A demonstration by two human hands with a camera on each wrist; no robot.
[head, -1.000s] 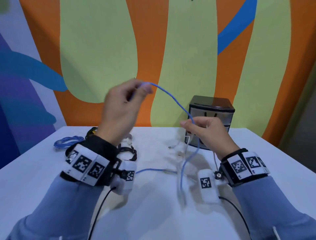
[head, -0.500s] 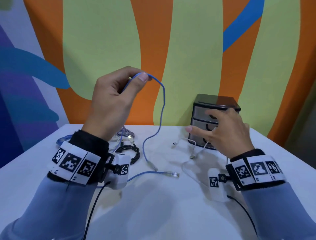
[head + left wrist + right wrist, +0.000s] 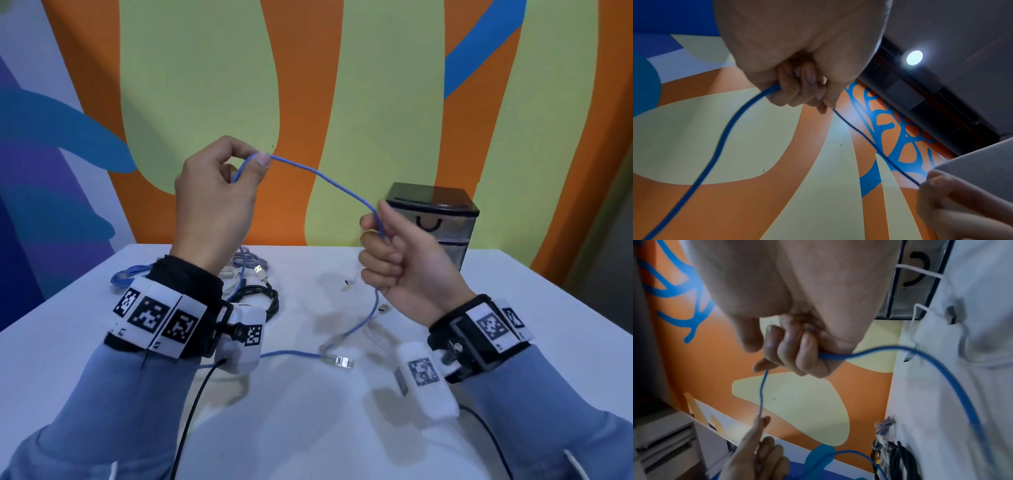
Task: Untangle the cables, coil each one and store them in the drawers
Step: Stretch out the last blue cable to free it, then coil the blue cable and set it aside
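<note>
A thin blue network cable (image 3: pixel 322 175) stretches in the air between both hands. My left hand (image 3: pixel 219 192) is raised and pinches it between thumb and forefinger; in the left wrist view the blue cable (image 3: pixel 731 129) leaves the curled fingers on both sides. My right hand (image 3: pixel 394 253) grips the same cable in a fist in front of the drawer unit (image 3: pixel 442 219); the blue cable (image 3: pixel 920 363) hangs from it to the table, ending in a clear plug (image 3: pixel 340 361). A tangle of black, white and purple cables (image 3: pixel 253 284) lies behind my left wrist.
The small black drawer unit with translucent drawers stands shut at the table's back right, against the painted wall. A white cable (image 3: pixel 373 335) lies under my right hand. Another blue cable (image 3: pixel 128 274) lies at the far left. Wrist camera leads trail over the white table (image 3: pixel 308 428).
My right hand left the drawer front and closed round the blue cable. The cable, which hung loose from my left hand, now runs taut between both hands. My left hand dropped slightly.
</note>
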